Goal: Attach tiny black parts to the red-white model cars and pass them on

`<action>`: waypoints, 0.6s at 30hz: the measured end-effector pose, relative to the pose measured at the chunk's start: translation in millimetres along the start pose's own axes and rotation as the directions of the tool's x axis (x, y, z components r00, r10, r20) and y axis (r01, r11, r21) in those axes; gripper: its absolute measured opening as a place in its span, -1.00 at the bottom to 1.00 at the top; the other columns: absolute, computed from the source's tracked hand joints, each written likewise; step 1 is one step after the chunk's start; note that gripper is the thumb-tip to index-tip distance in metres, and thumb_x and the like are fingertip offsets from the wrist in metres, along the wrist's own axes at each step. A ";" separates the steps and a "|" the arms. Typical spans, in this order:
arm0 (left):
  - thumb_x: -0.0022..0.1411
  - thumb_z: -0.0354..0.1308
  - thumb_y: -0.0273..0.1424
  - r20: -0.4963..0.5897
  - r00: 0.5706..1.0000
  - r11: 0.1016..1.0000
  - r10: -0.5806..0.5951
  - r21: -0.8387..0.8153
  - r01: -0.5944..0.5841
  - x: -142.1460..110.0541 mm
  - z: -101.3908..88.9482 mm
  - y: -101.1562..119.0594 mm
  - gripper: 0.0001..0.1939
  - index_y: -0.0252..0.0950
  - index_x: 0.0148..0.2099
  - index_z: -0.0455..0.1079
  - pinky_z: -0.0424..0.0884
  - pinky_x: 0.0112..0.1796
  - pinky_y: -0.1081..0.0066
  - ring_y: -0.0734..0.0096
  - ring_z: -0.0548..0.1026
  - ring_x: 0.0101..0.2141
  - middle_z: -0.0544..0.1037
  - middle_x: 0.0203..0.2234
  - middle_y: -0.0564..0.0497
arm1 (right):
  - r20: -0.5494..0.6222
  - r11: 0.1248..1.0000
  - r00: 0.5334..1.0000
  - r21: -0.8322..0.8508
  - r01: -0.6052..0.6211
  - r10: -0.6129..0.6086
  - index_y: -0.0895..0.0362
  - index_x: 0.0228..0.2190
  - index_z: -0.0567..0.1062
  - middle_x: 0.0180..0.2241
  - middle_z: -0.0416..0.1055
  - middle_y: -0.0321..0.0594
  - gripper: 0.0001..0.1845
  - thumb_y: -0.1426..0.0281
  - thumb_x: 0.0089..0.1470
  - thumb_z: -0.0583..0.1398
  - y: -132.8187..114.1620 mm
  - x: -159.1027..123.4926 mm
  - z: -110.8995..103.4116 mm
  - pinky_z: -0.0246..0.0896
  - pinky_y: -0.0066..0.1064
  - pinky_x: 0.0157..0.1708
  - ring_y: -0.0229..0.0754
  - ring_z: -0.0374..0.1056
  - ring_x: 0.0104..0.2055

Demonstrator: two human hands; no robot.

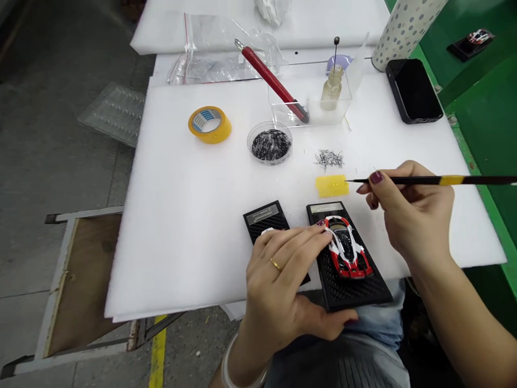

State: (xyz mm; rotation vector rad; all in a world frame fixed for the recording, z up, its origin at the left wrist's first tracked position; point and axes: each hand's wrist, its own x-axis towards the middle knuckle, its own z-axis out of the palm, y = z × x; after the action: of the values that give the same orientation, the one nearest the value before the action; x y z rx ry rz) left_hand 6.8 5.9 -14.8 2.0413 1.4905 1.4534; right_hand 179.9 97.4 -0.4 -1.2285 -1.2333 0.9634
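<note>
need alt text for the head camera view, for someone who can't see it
A person's right hand holds a thin brush with its tip at a yellow patch on a white work surface. The left hand steadies a black base bearing a red, white and black model car.

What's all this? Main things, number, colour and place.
Model cars: 2 distinct, red and white, front and top right
Near bases: 2, black, front
Tape strip: 1, yellow, centre right
Brush: 1, black and yellow, right of strip
Dish: 1, clear, centre
Strands: many, black, dish and pile
Tape roll: 1, yellow, left of dish
Box: 1, clear, beyond dish
Slim tool: 1, red, on box
Bottle: 1, yellowish, by box
Phone: 1, black, right
Dotted cylinder: 1, whitish, behind phone
Bag: 1, clear, far side
Moulded tray: 1, clear, left
Tabletop: 1, white, beneath
Left hand: 1, gold ring, on right base
Right hand: 1, purple nails, holding brush
</note>
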 end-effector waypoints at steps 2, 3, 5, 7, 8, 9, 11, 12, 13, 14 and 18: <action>0.31 0.10 0.20 0.013 1.000 1.000 -0.005 0.004 0.005 -0.7 -1.5 -0.7 -0.36 -0.25 0.05 0.50 0.46 -0.04 0.20 0.15 0.67 -0.11 0.72 -0.12 -0.12 | 0.007 0.998 1.000 -0.068 -0.004 0.004 0.09 -0.47 0.51 -0.52 0.56 -0.29 -0.72 0.24 0.09 0.44 6.1 7.8 2.8 0.24 -0.41 -0.59 -0.29 0.37 -0.57; 0.31 0.10 0.20 0.024 1.000 1.000 -0.010 0.011 0.009 -0.8 -2.4 -0.6 -0.36 -0.25 0.05 0.49 0.46 -0.04 0.19 0.15 0.67 -0.11 0.72 -0.12 -0.12 | 0.015 0.995 1.000 -0.097 -0.004 0.006 0.09 -0.48 0.50 -0.52 0.56 -0.29 -0.70 0.21 0.07 0.44 8.5 10.0 4.6 0.22 -0.42 -0.59 -0.29 0.36 -0.57; 0.31 0.09 0.21 0.048 0.999 0.999 -0.012 0.030 0.010 -0.4 -4.4 0.2 -0.36 -0.25 0.05 0.48 0.45 -0.02 0.18 0.13 0.67 -0.11 0.72 -0.12 -0.12 | 0.028 0.990 1.000 -0.138 -0.008 0.012 0.09 -0.48 0.49 -0.52 0.56 -0.29 -0.68 0.19 0.06 0.44 12.5 11.7 8.1 0.21 -0.42 -0.60 -0.29 0.34 -0.57; 0.32 0.09 0.21 0.068 0.998 0.999 -0.014 0.048 0.011 0.0 -5.9 1.1 -0.35 -0.27 0.05 0.48 0.44 0.01 0.18 0.13 0.67 -0.11 0.72 -0.13 -0.12 | 0.023 0.985 1.000 -0.170 -0.010 0.014 0.08 -0.48 0.49 -0.51 0.57 -0.29 -0.71 0.21 0.08 0.42 15.3 11.4 10.3 0.20 -0.41 -0.58 -0.29 0.32 -0.57; 0.32 0.09 0.20 0.074 0.997 0.998 -0.017 0.053 0.014 0.0 -6.3 1.4 -0.35 -0.28 0.05 0.48 0.43 0.03 0.19 0.14 0.68 -0.11 0.72 -0.13 -0.13 | 0.017 0.983 1.000 -0.185 -0.015 0.019 0.08 -0.48 0.49 -0.51 0.57 -0.28 -0.73 0.24 0.09 0.41 16.1 11.1 11.0 0.20 -0.40 -0.57 -0.29 0.31 -0.56; 0.32 0.09 0.20 0.078 0.997 0.998 -0.021 0.056 0.017 0.0 -6.5 1.6 -0.35 -0.29 0.05 0.48 0.42 0.04 0.19 0.14 0.68 -0.11 0.72 -0.14 -0.13 | 0.013 0.980 1.000 -0.196 -0.022 0.025 0.08 -0.48 0.49 -0.50 0.57 -0.28 -0.75 0.26 0.10 0.40 16.7 10.8 11.3 0.20 -0.39 -0.56 -0.29 0.30 -0.56; 0.33 0.10 0.19 0.091 0.995 0.998 -0.034 0.055 0.030 -0.5 -6.6 1.6 -0.36 -0.29 0.04 0.48 0.41 0.05 0.20 0.15 0.67 -0.10 0.72 -0.13 -0.12 | 0.012 0.979 0.999 -0.200 -0.029 0.032 0.08 -0.48 0.49 -0.50 0.57 -0.29 -0.77 0.30 0.11 0.39 16.9 10.5 11.6 0.20 -0.38 -0.55 -0.29 0.30 -0.56; 0.33 0.09 0.19 0.091 0.995 0.998 -0.037 0.051 0.033 -0.7 -6.6 1.4 -0.36 -0.29 0.04 0.48 0.41 0.05 0.20 0.15 0.67 -0.09 0.72 -0.13 -0.12 | 0.015 0.981 0.999 -0.192 -0.030 0.033 0.07 -0.48 0.48 -0.49 0.57 -0.29 -0.78 0.31 0.11 0.38 16.7 10.4 11.6 0.20 -0.38 -0.55 -0.29 0.30 -0.56; 0.33 0.09 0.19 0.086 0.996 0.998 -0.035 0.047 0.031 -0.9 -6.7 1.4 -0.36 -0.30 0.04 0.48 0.42 0.05 0.20 0.15 0.67 -0.09 0.72 -0.13 -0.13 | 0.019 0.983 0.999 -0.183 -0.028 0.032 0.07 -0.48 0.48 -0.49 0.57 -0.29 -0.78 0.32 0.11 0.38 16.4 10.4 11.7 0.20 -0.37 -0.55 -0.29 0.30 -0.56; 0.33 0.09 0.20 0.081 0.996 0.999 -0.032 0.045 0.028 -1.0 -7.0 1.3 -0.35 -0.30 0.04 0.48 0.42 0.05 0.20 0.15 0.67 -0.09 0.72 -0.13 -0.13 | 0.022 0.984 0.999 -0.174 -0.025 0.029 0.07 -0.48 0.49 -0.49 0.57 -0.30 -0.78 0.33 0.11 0.38 16.0 10.4 11.8 0.19 -0.37 -0.55 -0.29 0.30 -0.56; 0.32 0.11 0.18 0.097 0.994 0.998 -0.042 0.047 0.037 -0.7 -9.8 2.6 -0.37 -0.29 0.05 0.48 0.44 0.03 0.16 0.10 0.67 -0.10 0.72 -0.12 -0.13 | 0.027 0.986 0.999 -0.166 -0.022 0.027 0.07 -0.48 0.49 -0.50 0.56 -0.30 -0.78 0.33 0.11 0.39 15.1 10.1 12.0 0.19 -0.38 -0.55 -0.30 0.29 -0.57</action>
State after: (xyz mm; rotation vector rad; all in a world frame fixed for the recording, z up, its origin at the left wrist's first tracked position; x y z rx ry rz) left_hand 0.4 0.7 -8.8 2.0645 1.5285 1.2969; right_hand 170.7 111.1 -14.7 -1.3666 -1.3455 0.9137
